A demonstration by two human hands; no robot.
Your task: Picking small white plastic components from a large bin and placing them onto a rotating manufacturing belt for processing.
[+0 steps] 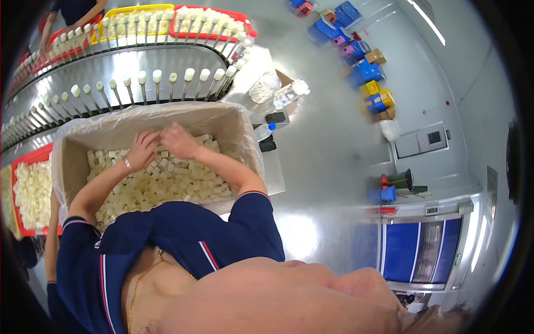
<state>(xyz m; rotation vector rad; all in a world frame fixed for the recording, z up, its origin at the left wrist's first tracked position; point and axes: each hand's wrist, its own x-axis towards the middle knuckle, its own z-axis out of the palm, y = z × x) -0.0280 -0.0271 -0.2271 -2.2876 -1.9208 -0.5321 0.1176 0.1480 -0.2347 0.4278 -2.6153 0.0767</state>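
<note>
While both hands work deep in the lined carton (239, 125), they meet at its far side, where the heap of small cream plastic caps (167, 186) lies thickest. Left hand (142, 149): palm down on the caps, fingers curled into the pile as if raking some together; whether any cap is truly pinched, cannot tell. Right hand (178, 140): just beside the left, nearly touching it, fingers bent down over the caps; grip likewise hidden by the knuckles.

Carton sits close against the body, its clear plastic liner (83, 125) folded out over the rim, likely to keep the caps clean and stop them catching on cardboard.

Beyond the carton curves a steel conveyor (111, 67) with a row of upright pegs (157, 78), several carrying caps, so the supply stands within easy reach of the line. Red tray (33, 195) of more caps rests at the left. Another person (72, 14) stands at the conveyor's far side by red and yellow trays (167, 14). Water bottles (286, 94) stand well off to the right.
</note>
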